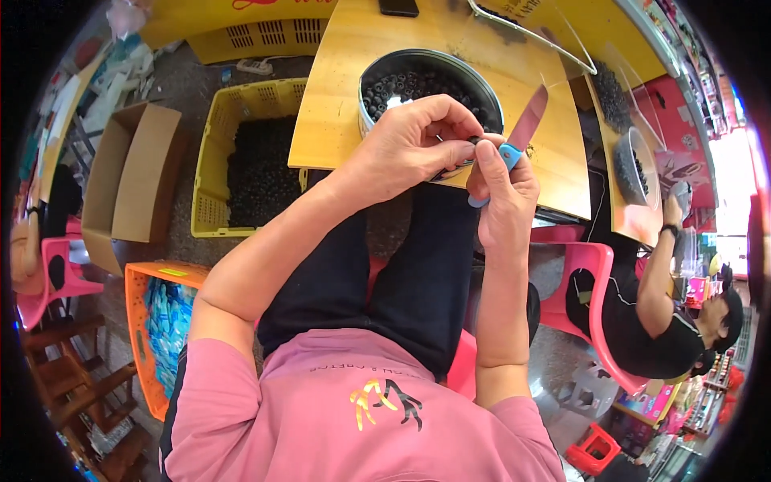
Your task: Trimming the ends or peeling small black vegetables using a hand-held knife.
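Note:
In front of me, at the near edge of the yellow table (pixel 330 100), my two hands meet. Between thumb and fingers, my left hand (pixel 405 153) pinches a small dark round piece (pixel 474 140), mostly covered by the fingertips. My right hand (pixel 507 191) is closed round the blue handle of a folding knife (pixel 528 122), its blade pointing up and away. The right thumb lies close to the dark piece. Just behind my hands stands a round metal basin (pixel 364 119) holding many small dark round pieces; my left hand hides part of it.
Left of the table is a yellow crate (pixel 206 181) of dark pieces, beside an open cardboard box (pixel 144 177). An orange crate (pixel 138 321) of blue packets stands nearer. At right, another person (pixel 675 321) sits by a table with a clear tub (pixel 630 173). A phone-like dark object (pixel 399 7) lies far back.

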{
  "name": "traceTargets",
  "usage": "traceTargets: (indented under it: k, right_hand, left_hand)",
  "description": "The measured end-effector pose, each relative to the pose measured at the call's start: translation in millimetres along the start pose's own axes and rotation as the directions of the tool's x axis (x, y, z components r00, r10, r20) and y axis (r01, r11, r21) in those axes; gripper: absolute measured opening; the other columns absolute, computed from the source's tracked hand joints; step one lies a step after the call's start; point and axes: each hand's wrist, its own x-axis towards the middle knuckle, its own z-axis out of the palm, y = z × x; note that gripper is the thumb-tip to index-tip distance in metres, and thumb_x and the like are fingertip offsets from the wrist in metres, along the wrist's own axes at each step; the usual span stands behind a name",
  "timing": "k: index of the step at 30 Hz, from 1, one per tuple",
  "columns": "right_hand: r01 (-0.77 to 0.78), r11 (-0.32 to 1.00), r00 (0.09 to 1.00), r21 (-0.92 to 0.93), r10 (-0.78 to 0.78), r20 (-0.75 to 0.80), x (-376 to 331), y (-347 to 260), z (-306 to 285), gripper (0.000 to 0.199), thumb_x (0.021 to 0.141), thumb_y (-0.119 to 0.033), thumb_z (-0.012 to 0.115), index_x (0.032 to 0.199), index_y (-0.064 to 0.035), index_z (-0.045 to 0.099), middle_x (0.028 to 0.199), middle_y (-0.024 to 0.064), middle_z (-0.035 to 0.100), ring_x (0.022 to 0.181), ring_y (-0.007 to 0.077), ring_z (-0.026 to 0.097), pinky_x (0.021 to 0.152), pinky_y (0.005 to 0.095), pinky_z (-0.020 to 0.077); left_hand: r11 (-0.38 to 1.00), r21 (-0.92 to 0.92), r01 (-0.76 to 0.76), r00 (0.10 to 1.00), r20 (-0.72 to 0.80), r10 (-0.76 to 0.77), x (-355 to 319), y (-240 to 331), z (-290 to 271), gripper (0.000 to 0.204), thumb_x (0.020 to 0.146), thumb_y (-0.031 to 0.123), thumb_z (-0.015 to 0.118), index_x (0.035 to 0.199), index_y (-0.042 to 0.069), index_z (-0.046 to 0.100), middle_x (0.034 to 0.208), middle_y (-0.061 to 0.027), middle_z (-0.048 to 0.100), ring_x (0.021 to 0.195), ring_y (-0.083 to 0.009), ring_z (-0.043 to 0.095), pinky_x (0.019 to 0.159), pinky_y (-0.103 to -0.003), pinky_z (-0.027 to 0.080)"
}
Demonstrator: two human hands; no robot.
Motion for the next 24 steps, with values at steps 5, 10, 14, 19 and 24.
traceTargets:
  k: [5,10,14,19,24]
  right_hand:
    - [-0.017,1.0,1.0,0.005,0.017,0.019,4.5,-0.7,-4.4,0.015,0.091,-0.017,0.068,0.097,-0.0036,0.066,0.065,-0.0037,0.053,0.052,0.0041,0.043,0.048,0.0201,0.0327]
    - [-0.063,0.998,0.998,-0.015,0.063,0.017,9.2,-5.0,-4.9,0.014,0.092,-0.018,0.066,0.096,-0.0042,0.066,0.065,-0.0035,0.053,0.053,0.0044,0.044,0.049,0.0198,0.0326]
    - [-0.066,0.996,0.997,-0.059,0.068,0.033,11.3,-7.0,-3.1,0.014,0.093,-0.018,0.064,0.096,-0.0042,0.066,0.065,-0.0034,0.053,0.053,0.0044,0.044,0.049,0.0196,0.0325]
    - [-0.037,0.996,0.999,-0.087,0.038,0.009,13.2,-6.4,-1.2,0.014,0.092,-0.018,0.065,0.094,-0.0039,0.066,0.065,-0.0031,0.053,0.052,0.0044,0.044,0.048,0.0193,0.0324]
    - [-0.028,0.999,0.999,-0.035,0.027,-0.02,19.5,-11.6,-2.7,0.015,0.092,-0.018,0.066,0.094,-0.003,0.066,0.064,-0.003,0.053,0.051,0.0046,0.043,0.047,0.02,0.0329]
  left_hand:
    - [1.0,-0.003,-0.021,0.998,-0.063,0.021,-2.5,-3.2,1.1,0.018,0.091,0.004,0.064,0.108,0.0,0.061,0.094,-0.0019,0.064,0.082,-0.0056,0.058,0.074,-0.021,0.05]
    - [0.994,0.075,-0.081,0.979,-0.182,0.093,-3.3,-7.2,5.0,0.016,0.086,0.004,0.067,0.099,-0.005,0.068,0.083,-0.005,0.063,0.071,-0.0092,0.063,0.063,-0.023,0.052]
    - [0.982,0.15,-0.117,0.972,-0.184,0.144,-5.5,-7.1,2.2,0.017,0.086,0.006,0.067,0.099,-0.004,0.069,0.081,-0.0063,0.063,0.07,-0.0104,0.063,0.062,-0.024,0.051]
    - [0.812,0.517,-0.271,0.91,-0.137,0.391,-1.4,-5.9,-0.1,0.017,0.084,0.005,0.066,0.099,-0.002,0.07,0.085,-0.0118,0.065,0.071,-0.0187,0.065,0.063,-0.028,0.051]
    - [0.859,0.435,-0.27,0.919,-0.149,0.364,11.6,-2.2,1.7,0.016,0.083,0.003,0.067,0.098,-0.002,0.07,0.085,-0.0119,0.065,0.073,-0.0199,0.066,0.065,-0.028,0.052]
